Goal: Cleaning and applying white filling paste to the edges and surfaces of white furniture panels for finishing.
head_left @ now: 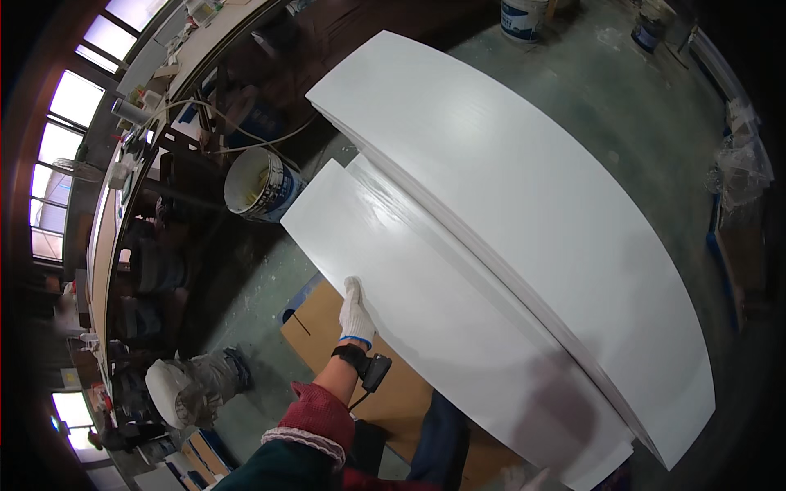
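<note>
Nearest the camera, a red knitted cuff [315, 419] ends at a bare forearm with a black wrist device [364, 366]. Beyond it the left hand [356, 309], in a white glove, lies with fingers closed over the near long edge of a narrow white board [426, 327]. Down at the lower rim, a white-gloved right hand [524, 477] touches the board's other end; whether it grips I cannot tell, as only a sliver shows.

Beyond the narrow board, a wider white panel [524, 204] lies alongside it, higher, its edge overlapping the board's far side. Both run diagonally away from the hands, and their faces are glossy and bare.

Under the left hand a flat brown cardboard sheet [327, 335] lies on the grey-green concrete floor [622, 98]. Left of and beyond that hand a white bucket with a blue label band [258, 184] lies tipped; another white bucket [521, 18] stands far off past the panel. Open floor shows right of the panel. A long cluttered desk [106, 229] runs under bright windows [61, 123] far to the left.
</note>
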Motion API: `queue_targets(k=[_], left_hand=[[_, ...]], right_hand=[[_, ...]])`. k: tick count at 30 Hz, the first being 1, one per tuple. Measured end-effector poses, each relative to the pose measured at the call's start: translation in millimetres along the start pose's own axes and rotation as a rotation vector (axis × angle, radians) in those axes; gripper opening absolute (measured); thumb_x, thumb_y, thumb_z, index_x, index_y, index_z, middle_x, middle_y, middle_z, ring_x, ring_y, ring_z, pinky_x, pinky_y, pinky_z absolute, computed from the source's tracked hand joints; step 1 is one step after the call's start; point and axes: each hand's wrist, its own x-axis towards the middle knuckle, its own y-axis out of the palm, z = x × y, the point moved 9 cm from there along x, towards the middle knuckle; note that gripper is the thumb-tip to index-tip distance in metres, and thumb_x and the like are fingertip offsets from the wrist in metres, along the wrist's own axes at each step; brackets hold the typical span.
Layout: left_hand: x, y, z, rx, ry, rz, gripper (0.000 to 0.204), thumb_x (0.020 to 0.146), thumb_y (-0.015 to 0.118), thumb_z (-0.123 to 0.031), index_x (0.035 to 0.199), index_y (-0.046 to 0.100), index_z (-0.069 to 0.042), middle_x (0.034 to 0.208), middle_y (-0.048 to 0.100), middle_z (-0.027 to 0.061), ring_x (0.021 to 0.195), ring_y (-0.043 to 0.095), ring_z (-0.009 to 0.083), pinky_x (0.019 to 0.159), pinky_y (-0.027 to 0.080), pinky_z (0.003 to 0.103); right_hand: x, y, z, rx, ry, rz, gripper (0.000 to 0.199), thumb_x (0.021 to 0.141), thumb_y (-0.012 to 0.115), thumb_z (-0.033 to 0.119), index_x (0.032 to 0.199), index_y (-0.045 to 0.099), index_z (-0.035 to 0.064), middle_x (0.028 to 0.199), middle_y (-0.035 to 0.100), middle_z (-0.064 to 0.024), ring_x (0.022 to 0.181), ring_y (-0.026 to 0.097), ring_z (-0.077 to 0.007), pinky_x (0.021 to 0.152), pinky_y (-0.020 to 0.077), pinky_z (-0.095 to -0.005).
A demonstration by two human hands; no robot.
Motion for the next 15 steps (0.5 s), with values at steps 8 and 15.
queue_targets(k=[8, 15], left_hand=[[-3.2, 27.7, 3.2, 0.033, -0.081, -0.003, 0.072, 0.084, 0.063, -0.059, 0.134, 0.049, -0.008, 0.134, 0.050, 0.0075, 0.119, 0.049, 0.0268, 0.098, 0.043, 0.044], [-2.6, 33.6, -13.7, 0.296, -0.032, -0.244, 0.078, 0.083, 0.062, -0.059, 0.123, 0.050, 0.007, 0.108, 0.057, 0.0127, 0.091, 0.059, 0.0232, 0.077, 0.051, 0.040]], right_hand=[[54.2, 61.4, 42.1, 0.274, -0.318, 0.319, 0.055, 0.097, 0.047, 0.045, 0.139, 0.043, 0.0091, 0.137, 0.049, -0.0122, 0.128, 0.045, -0.0302, 0.104, 0.0400, -0.0472], [65.3, 75.5, 51.7, 0.129, -0.327, 0.396, 0.064, 0.094, 0.047, 0.055, 0.141, 0.039, 0.0121, 0.139, 0.046, -0.0116, 0.128, 0.044, -0.0314, 0.102, 0.0408, -0.0561]])
